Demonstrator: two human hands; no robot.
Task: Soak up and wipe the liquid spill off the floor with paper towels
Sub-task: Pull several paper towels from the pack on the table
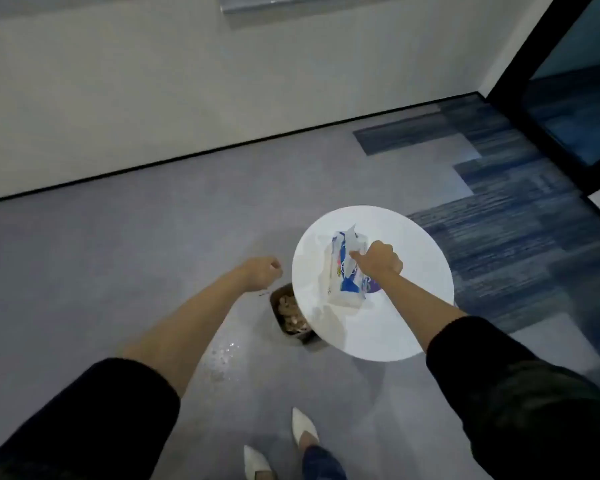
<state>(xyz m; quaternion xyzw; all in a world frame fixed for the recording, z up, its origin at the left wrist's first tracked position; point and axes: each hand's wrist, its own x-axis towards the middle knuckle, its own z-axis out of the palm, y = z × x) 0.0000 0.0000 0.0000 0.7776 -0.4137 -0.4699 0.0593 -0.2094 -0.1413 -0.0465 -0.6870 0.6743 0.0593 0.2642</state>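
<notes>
Right hand (378, 261) is over the round white table (413, 323), fingers pinching a sheet at the top of the tissue pack (347, 271). Left hand (262, 271) hangs over the floor, fingers loosely curled, holding nothing. Spill (222, 362) glistens on the floor beside a bin (291, 315).

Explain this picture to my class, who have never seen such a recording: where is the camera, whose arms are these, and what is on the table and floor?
The one camera sits on a person's head, looking down, so both arms are theirs. The right hand pinches a sheet from the tissue pack on the round white table. The left hand hangs loosely curled above the floor; whether it holds anything is unclear. Beside the table stands a small bin of used paper. The wet spill glistens on the grey floor, near the white shoes.
</notes>
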